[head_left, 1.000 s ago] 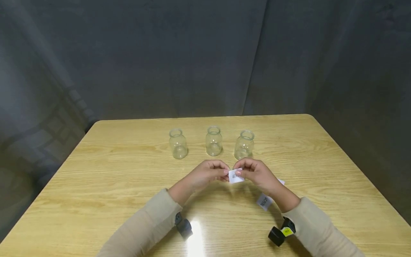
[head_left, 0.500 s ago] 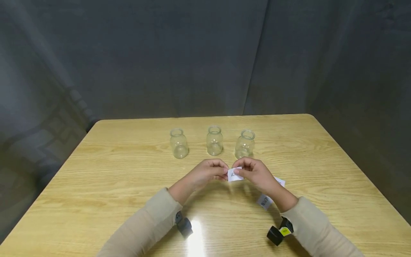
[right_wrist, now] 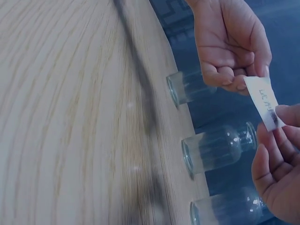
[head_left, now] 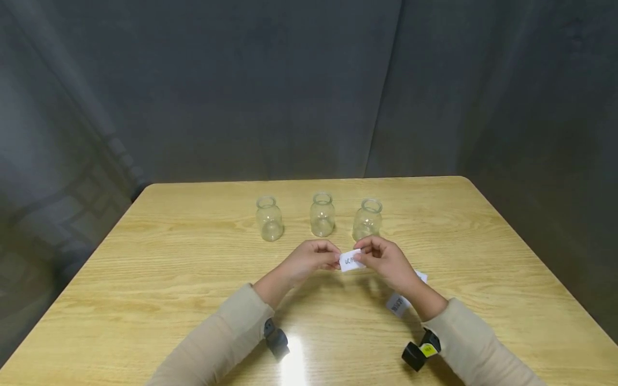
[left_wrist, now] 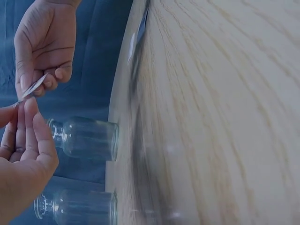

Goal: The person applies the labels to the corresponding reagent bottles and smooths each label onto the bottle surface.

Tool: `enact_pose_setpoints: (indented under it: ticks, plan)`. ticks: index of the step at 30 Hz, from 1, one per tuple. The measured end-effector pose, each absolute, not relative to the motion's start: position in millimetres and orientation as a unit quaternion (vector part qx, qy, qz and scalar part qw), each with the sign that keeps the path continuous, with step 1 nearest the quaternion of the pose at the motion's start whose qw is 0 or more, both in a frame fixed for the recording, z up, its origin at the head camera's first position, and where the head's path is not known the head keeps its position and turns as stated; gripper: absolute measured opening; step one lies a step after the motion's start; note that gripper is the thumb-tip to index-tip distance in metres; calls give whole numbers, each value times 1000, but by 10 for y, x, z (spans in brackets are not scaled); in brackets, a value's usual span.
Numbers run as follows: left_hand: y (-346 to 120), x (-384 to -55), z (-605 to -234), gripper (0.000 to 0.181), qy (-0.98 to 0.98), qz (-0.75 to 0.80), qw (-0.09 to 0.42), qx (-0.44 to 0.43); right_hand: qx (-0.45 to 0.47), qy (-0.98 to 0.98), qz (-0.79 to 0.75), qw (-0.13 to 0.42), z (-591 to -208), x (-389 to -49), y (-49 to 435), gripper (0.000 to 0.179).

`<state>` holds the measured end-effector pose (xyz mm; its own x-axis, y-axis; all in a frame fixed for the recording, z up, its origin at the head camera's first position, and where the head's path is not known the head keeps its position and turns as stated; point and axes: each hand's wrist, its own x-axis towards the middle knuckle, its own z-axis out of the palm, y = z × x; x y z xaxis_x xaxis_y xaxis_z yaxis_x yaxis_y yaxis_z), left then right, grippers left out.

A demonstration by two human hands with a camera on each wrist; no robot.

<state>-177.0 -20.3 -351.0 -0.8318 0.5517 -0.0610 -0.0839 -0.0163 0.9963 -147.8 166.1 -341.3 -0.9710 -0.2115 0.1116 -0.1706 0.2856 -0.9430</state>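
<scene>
Our left hand (head_left: 310,260) and right hand (head_left: 387,264) pinch the lettered paper label (head_left: 348,261) between them, with a glass jar (head_left: 367,222) at its one o'clock, and we might crease or tear it if we tug unevenly.

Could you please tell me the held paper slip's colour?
The paper slip is white with dark writing, clearest in the right wrist view.

Bench (head_left: 145,300): pale wood grain; bright glare (head_left: 293,364) near, slightly left of centre. Three clear glass jars (head_left: 322,219) upright, spaced in a row, far side. Dark curtain (head_left: 270,91) behind far edge; slanting seam right of centre.
</scene>
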Motion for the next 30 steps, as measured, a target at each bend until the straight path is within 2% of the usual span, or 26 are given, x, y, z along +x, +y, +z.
enact_pose_setpoints:
  ticks: [7, 15, 24, 30]
  plan:
    - [-212, -1786, -3542, 17, 678, 685, 213, 159, -85, 798, -597, 13, -3422, -1456, 1699, 21]
    - [-153, -1796, -3547, 19, 677, 679, 220, 179, -136, 784, -604, 51, -3480, -1473, 1616, 23]
    - [-98, -1814, -3540, 17, 689, 666, 212, 190, -151, 787, -596, 41, -3491, -1473, 1598, 22]
    - [-122, -1823, -3541, 12, 712, 641, 208, 197, -138, 794, -590, 53, -3505, -1472, 1600, 20]
